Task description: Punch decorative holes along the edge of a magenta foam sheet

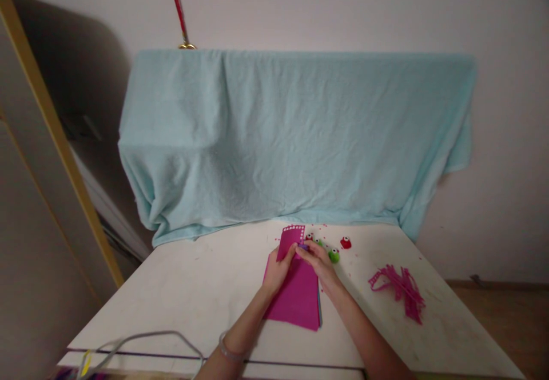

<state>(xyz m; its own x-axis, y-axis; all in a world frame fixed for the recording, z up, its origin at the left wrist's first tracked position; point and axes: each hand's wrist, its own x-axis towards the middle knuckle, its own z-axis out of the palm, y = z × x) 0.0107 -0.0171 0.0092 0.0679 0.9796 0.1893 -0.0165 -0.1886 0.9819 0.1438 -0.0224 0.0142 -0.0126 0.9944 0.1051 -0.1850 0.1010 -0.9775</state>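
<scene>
Both my hands meet over a stack of magenta sheets (295, 300) lying on the white table (189, 288). My left hand (279, 267) pinches a smaller magenta piece (290, 237) with a punched, scalloped top edge. My right hand (318, 259) presses a small tool against that piece's right side; the tool is mostly hidden by my fingers. Small craft punches sit just beyond my right hand: a green one (333, 255) and a red one (345, 243).
A heap of magenta paper strips (401, 288) lies to the right on the table. A light blue cloth (291, 134) drapes a large object behind the table. A grey cable (141, 340) loops at the table's near left edge. A wooden post (55, 134) leans at left.
</scene>
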